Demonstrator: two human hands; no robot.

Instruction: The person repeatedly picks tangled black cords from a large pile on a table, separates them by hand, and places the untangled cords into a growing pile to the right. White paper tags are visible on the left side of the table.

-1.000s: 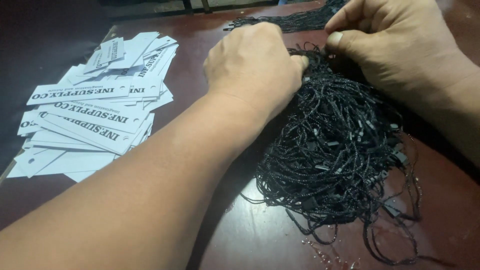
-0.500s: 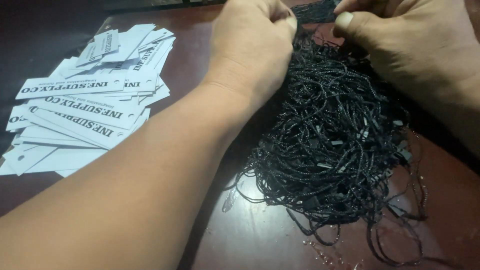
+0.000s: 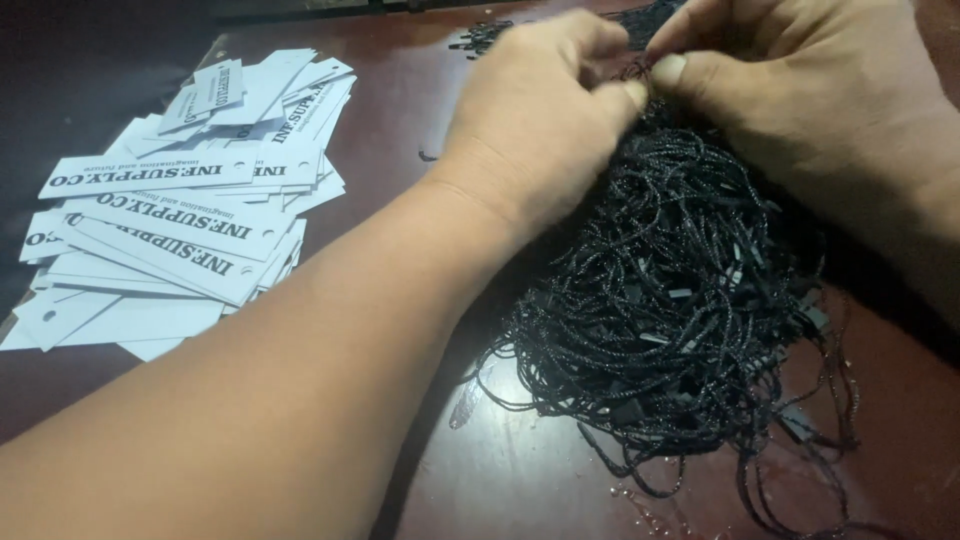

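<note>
**A:** Where are the fingers, and what are they doing?

**B:** Both hands meet at the far edge of a tangled heap of thin black glittery cords. The left hand is curled, its thumb and fingertips pinched on a strand at the heap's far end. The right hand comes in from the right; its thumb presses toward the left thumb, so both pinch cord at nearly the same spot. Which single strand each grips is too fine to tell.

**A:** Which way does the heap lie from that pinch?

**B:** Toward the viewer. The cords spill from the fingertips down to the near right, loosely along a far-to-near line, with stray loops trailing at the near edge. Neither hand is clearly closer; both touch it.

**A:** What are the cords like?

**B:** Thin, limp and wiry-looking, flecked with sparkle, with small flat black plastic fasteners scattered through the knot.

**A:** And around them?

**B:** A dark reddish-brown glossy wooden table carries everything. The left forearm crosses it diagonally from the near left. Well apart on the far left lies a loose pile of white rectangular card tags, flat, overlapping, printed in black, some with a punched hole. A second small bunch of black cords lies at the far edge, beyond the left hand.
</note>
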